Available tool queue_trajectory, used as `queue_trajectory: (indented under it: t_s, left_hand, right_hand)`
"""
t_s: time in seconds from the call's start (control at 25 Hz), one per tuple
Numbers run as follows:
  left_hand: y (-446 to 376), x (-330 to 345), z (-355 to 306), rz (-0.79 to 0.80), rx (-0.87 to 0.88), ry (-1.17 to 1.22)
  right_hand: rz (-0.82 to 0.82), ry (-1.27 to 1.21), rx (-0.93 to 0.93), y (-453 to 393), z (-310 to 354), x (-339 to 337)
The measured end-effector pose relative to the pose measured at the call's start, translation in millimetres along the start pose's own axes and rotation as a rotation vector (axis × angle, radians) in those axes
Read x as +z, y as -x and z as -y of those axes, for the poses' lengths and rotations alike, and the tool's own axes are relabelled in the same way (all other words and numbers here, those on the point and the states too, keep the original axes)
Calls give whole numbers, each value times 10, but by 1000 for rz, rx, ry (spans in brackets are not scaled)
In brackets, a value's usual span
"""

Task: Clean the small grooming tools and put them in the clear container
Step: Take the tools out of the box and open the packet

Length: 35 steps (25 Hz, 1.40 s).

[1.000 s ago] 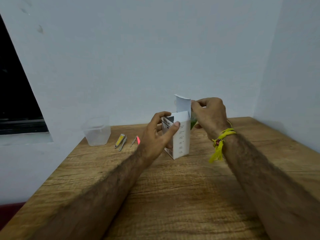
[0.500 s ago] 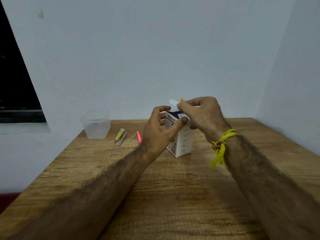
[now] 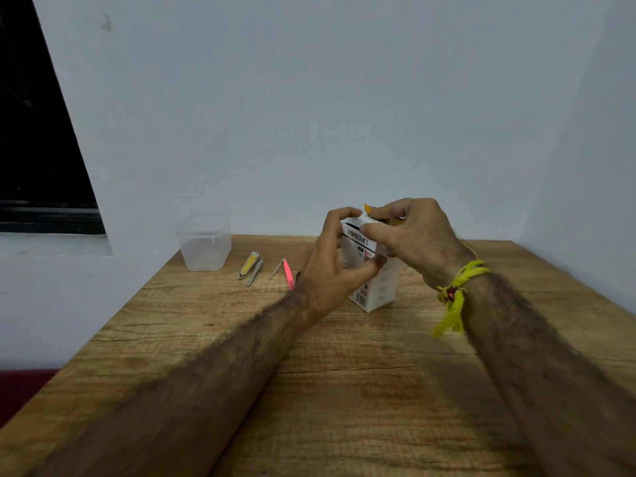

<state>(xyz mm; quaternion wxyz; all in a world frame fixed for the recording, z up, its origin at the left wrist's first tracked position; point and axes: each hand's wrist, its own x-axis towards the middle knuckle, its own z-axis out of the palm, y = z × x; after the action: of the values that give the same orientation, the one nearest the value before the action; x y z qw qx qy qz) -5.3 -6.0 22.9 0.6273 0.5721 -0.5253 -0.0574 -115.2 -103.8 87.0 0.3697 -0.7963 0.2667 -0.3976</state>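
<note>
**Head view: both hands on the white carton, tools lying on the desk**

Head view. Landmark: the white carton (image 3: pixel 375 287), standing upright on the wooden desk (image 3: pixel 344 373), printed with black lettering on its upper face.

- Left hand (image 3: pixel 332 259): fingers and thumb curled round the carton's left side, gripping it near the top.
- Right hand (image 3: pixel 409 235): fingers curled over the carton's top edge, pinching the flap area. A small orange piece (image 3: pixel 367 208) shows just above the fingertips; what it is cannot be told.
- Right wrist: a yellow thread band (image 3: pixel 457 290) with loose ends hanging down.

Task items, all left of the carton:

- Pink tweezers (image 3: pixel 288 273): lying flat on the desk, nearest the carton, just beside the left wrist.
- Nail clipper (image 3: pixel 250 266) with a yellow insert: lying flat, further left, near the tweezers but apart from them.
- Clear container (image 3: pixel 203 244): upright, furthest left of the carton, at the rear of the desk near the wall (image 3: pixel 309 115). Neither tool is inside it.

A dark window opening (image 3: pixel 38 132) sits far left of the carton.
</note>
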Motion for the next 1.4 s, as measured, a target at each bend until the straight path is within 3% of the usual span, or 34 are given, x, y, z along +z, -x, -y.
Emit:
queue_trajectory:
  t_s: [0.16, 0.4, 0.6, 0.8, 1.16, 1.4]
  left_hand:
    - [41, 8, 43, -3, 19, 16]
    - [65, 13, 107, -17, 2, -57]
    - [44, 25, 136, 7, -123, -133]
    - [-102, 28, 178, 24, -193, -71]
    - [-837, 843, 334, 15, -307, 114]
    - [-1055, 1288, 602, 55, -282, 104]
  right_hand:
    - [58, -88, 44, -31, -26, -39]
    - [8, -132, 72, -53, -59, -1]
    - [-294, -205, 165, -167, -124, -141]
    - [-504, -24, 164, -241, -363, -442]
    - [-837, 56, -8, -359, -1170, -788]
    - [-859, 123, 13, -425, -1459, -770]
